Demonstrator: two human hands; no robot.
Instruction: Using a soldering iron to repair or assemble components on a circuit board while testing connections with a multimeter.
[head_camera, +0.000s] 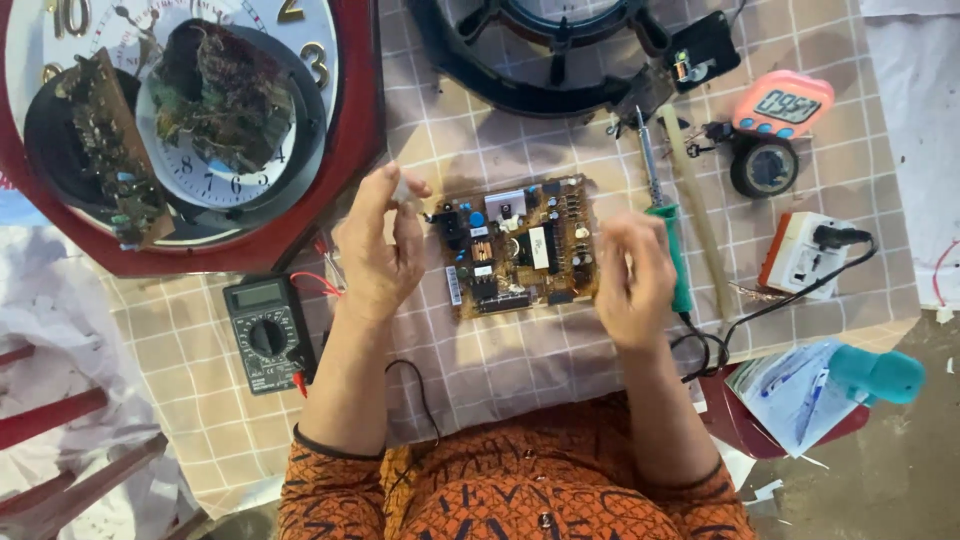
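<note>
The left hand (382, 245) is pinching a small white piece beside the circuit board (520, 245), the right hand (632, 275) is hovering half-open, risking brushing the soldering iron (665, 225).

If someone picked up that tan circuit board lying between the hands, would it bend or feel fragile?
The circuit board would probably stay stiff: it lies flat as one rigid plate. It likely feels a bit heavy for its size, being crowded with bulky parts. The raised parts could snag or snap, so holding it by the edges seems safer. On the checked cloth it would likely drag, not slide.
</note>
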